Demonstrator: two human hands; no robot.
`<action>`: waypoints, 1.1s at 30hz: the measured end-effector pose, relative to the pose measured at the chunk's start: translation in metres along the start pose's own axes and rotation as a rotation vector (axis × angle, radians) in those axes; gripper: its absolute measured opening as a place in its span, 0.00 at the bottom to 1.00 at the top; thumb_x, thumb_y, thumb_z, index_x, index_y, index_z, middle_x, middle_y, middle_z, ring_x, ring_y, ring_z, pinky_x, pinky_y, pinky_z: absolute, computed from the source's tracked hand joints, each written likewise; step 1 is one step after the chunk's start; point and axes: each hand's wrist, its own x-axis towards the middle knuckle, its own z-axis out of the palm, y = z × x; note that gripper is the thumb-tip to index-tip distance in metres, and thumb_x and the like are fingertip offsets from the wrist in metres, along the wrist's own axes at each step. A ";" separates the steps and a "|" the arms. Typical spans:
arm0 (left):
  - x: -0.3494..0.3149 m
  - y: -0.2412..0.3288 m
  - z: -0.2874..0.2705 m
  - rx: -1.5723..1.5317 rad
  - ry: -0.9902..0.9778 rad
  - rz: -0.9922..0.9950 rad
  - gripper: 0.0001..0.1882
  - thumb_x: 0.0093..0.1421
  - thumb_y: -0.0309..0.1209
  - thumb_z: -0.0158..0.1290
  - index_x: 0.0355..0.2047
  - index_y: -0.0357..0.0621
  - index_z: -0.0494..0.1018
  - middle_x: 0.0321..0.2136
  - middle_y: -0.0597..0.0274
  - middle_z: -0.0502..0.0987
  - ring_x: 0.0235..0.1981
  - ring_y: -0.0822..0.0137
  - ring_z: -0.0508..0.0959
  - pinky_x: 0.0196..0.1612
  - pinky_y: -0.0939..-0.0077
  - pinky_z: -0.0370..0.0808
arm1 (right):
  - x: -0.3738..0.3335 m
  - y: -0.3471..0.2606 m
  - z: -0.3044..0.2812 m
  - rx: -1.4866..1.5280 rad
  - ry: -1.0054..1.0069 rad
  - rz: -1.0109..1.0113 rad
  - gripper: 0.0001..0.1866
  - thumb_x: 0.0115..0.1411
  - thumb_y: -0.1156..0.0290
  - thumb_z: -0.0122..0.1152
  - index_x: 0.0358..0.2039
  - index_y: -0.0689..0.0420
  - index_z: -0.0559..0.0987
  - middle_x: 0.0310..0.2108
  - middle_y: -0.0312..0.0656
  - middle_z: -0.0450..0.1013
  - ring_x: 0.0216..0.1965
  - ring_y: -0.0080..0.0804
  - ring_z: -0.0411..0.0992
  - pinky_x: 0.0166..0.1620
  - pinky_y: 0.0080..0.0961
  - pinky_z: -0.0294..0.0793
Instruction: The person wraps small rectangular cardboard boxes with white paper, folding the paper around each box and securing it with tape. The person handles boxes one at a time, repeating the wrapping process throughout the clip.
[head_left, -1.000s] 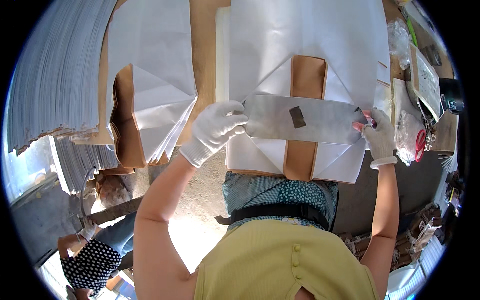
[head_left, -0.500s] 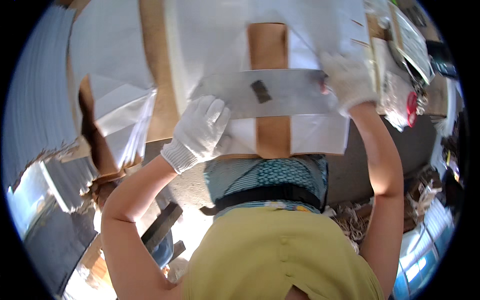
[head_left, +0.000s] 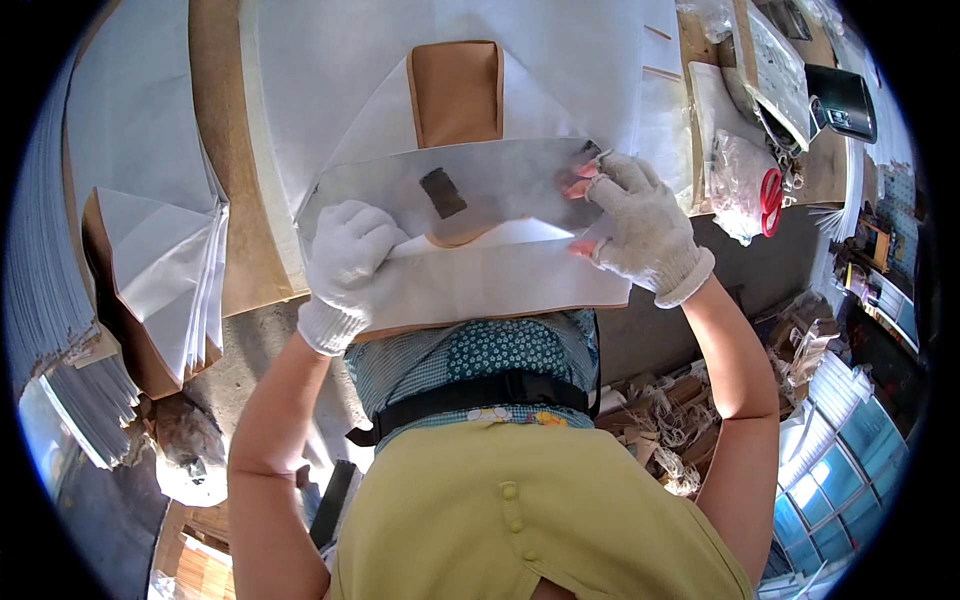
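Note:
A large white paper sheet (head_left: 420,70) with a brown inner side lies before me, its near end folded into a flap (head_left: 500,275). A flat grey plate (head_left: 510,180) with a dark patch lies across the fold, and the flap overlaps its near edge. My left hand (head_left: 350,262), in a white knitted glove, is closed at the plate's left end, with its fingers on the flap. My right hand (head_left: 640,225), gloved with bare fingertips, grips the plate's right end; its thumb touches the flap. A brown panel (head_left: 456,95) shows beyond the plate.
Stacks of white paper (head_left: 45,240) and folded white-and-brown paper (head_left: 150,270) stand at the left. Red-handled scissors (head_left: 771,202) and a clear plastic bag (head_left: 735,185) lie at the right. Scraps and string (head_left: 660,430) are on the floor to my lower right.
The near edge of the paper has been turned up over the plate's near side, covering the brown strip there. My right hand has come nearer to me along the plate's end.

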 end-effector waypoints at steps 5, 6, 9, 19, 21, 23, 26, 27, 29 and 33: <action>-0.002 0.019 0.013 -0.010 -0.020 -0.320 0.12 0.48 0.29 0.68 0.33 0.46 0.78 0.31 0.60 0.76 0.39 0.53 0.77 0.46 0.60 0.71 | 0.009 0.004 0.016 -0.066 0.077 0.011 0.25 0.43 0.62 0.81 0.42 0.50 0.82 0.53 0.38 0.75 0.52 0.45 0.76 0.55 0.40 0.76; 0.003 0.022 0.011 0.005 -0.040 -0.367 0.15 0.48 0.30 0.70 0.36 0.46 0.78 0.33 0.59 0.77 0.40 0.52 0.77 0.47 0.60 0.71 | 0.014 0.002 0.013 -0.080 0.064 0.013 0.25 0.44 0.61 0.81 0.43 0.50 0.82 0.52 0.38 0.75 0.50 0.45 0.76 0.54 0.40 0.77; 0.025 0.023 -0.006 0.182 -0.009 -0.432 0.27 0.43 0.33 0.73 0.45 0.46 0.78 0.37 0.54 0.77 0.44 0.50 0.78 0.53 0.59 0.73 | 0.027 -0.006 0.010 -0.083 0.019 0.083 0.30 0.44 0.60 0.81 0.49 0.49 0.80 0.56 0.40 0.74 0.55 0.46 0.74 0.57 0.40 0.75; 0.086 -0.011 -0.007 -0.220 -0.133 -0.728 0.26 0.42 0.40 0.75 0.45 0.53 0.87 0.43 0.58 0.76 0.53 0.55 0.72 0.56 0.63 0.75 | 0.046 0.012 0.013 -0.170 0.109 0.206 0.63 0.35 0.57 0.86 0.74 0.38 0.63 0.79 0.45 0.46 0.79 0.50 0.44 0.80 0.43 0.43; 0.083 -0.003 -0.006 -0.160 -0.061 -0.559 0.22 0.40 0.31 0.74 0.40 0.47 0.87 0.38 0.57 0.76 0.46 0.59 0.77 0.49 0.68 0.77 | 0.043 0.010 0.016 -0.129 0.134 0.210 0.55 0.36 0.59 0.85 0.69 0.35 0.71 0.79 0.44 0.48 0.79 0.51 0.45 0.79 0.46 0.44; 0.074 0.004 -0.001 -0.101 0.007 -0.446 0.20 0.39 0.25 0.73 0.37 0.44 0.88 0.36 0.57 0.76 0.41 0.61 0.79 0.44 0.70 0.79 | 0.036 0.009 0.018 -0.119 0.120 0.211 0.51 0.36 0.60 0.84 0.66 0.34 0.75 0.79 0.42 0.48 0.79 0.52 0.45 0.79 0.47 0.45; 0.063 0.010 0.005 -0.086 0.098 -0.404 0.18 0.40 0.24 0.72 0.35 0.47 0.88 0.38 0.57 0.77 0.42 0.59 0.79 0.45 0.70 0.78 | 0.026 0.002 0.023 -0.074 0.125 0.210 0.43 0.42 0.58 0.82 0.63 0.35 0.78 0.77 0.37 0.56 0.78 0.50 0.48 0.78 0.50 0.45; 0.062 0.012 0.005 -0.136 0.122 -0.414 0.18 0.39 0.24 0.72 0.34 0.48 0.88 0.39 0.57 0.78 0.42 0.56 0.79 0.47 0.69 0.77 | 0.023 -0.001 0.025 -0.072 0.121 0.217 0.42 0.44 0.58 0.81 0.63 0.35 0.78 0.76 0.36 0.58 0.78 0.50 0.49 0.78 0.50 0.45; 0.057 0.014 0.008 -0.218 0.108 -0.416 0.17 0.39 0.25 0.71 0.34 0.50 0.88 0.41 0.56 0.79 0.44 0.54 0.79 0.50 0.66 0.76 | 0.014 0.003 0.036 -0.095 0.170 0.143 0.36 0.50 0.59 0.76 0.62 0.37 0.79 0.74 0.35 0.62 0.77 0.47 0.52 0.78 0.51 0.44; 0.053 0.020 0.000 -0.153 -0.121 -0.322 0.16 0.45 0.27 0.68 0.37 0.50 0.87 0.45 0.54 0.79 0.45 0.55 0.80 0.52 0.65 0.77 | 0.009 0.005 0.043 -0.091 0.251 0.024 0.28 0.57 0.63 0.70 0.60 0.47 0.81 0.69 0.41 0.69 0.75 0.48 0.57 0.77 0.52 0.45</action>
